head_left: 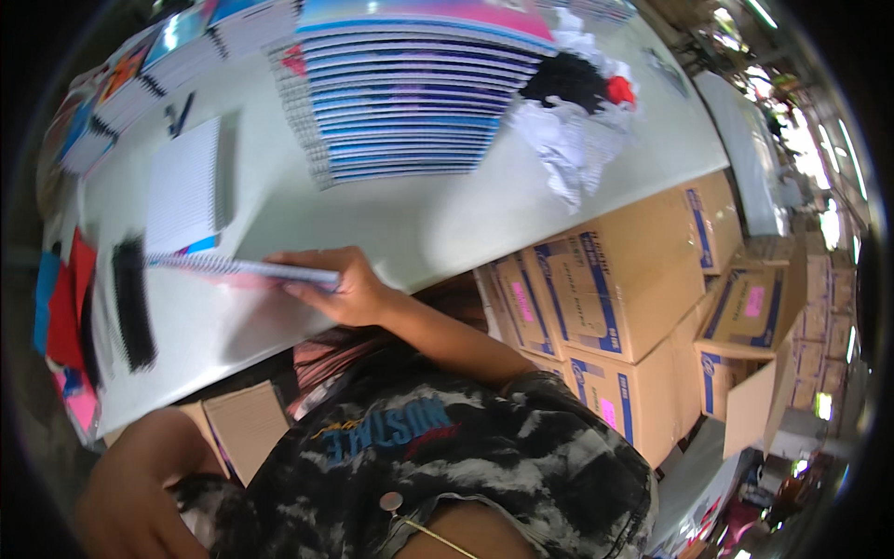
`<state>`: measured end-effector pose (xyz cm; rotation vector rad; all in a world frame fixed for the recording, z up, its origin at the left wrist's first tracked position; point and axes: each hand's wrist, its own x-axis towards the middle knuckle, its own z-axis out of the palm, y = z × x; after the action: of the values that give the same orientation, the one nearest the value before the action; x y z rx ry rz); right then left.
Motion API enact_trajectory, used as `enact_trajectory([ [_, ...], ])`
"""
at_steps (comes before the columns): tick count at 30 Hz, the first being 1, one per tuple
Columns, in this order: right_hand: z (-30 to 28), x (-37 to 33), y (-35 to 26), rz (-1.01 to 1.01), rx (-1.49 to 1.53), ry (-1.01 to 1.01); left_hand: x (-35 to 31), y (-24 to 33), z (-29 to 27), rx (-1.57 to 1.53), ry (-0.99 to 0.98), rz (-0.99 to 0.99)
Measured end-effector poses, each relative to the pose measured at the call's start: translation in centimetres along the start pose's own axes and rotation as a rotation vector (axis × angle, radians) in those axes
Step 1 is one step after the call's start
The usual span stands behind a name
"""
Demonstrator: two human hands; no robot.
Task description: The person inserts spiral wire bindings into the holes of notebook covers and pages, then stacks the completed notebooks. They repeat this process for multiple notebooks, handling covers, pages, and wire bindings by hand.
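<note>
A spiral-bound notebook (233,267), seen almost edge-on, is held above the table by my right hand (343,284). The thumb lies on its near side and the fingers on its far side, with the wire coil along the upper edge. Just beyond it lies another spiral notebook (184,186), its white pages facing up. To the left of the held notebook is a bundle of black binding coils (136,307). My left arm (154,456) is bent at the lower left. The left hand itself does not show.
A tall stack of spiral notebooks (405,107) stands at the far side of the white table (447,219). Crumpled white and black cloths (577,121) lie to its right. More notebooks (182,51) line the far left, near a pen (185,112). Cardboard boxes (643,270) are piled at right.
</note>
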<state>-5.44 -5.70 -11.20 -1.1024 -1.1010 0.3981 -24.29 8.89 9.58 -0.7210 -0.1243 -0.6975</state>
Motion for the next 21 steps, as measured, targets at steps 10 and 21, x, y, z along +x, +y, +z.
enact_trajectory([
  [10,0.7,0.1,0.2,-0.181,-0.239,-0.058,2.7,14.5,-6.4,-1.62,-0.352,-1.236],
  [21,2.4,0.2,0.7,-0.25,-0.264,-0.093,-2.4,15.8,-12.9,-1.948,-0.404,-0.811],
])
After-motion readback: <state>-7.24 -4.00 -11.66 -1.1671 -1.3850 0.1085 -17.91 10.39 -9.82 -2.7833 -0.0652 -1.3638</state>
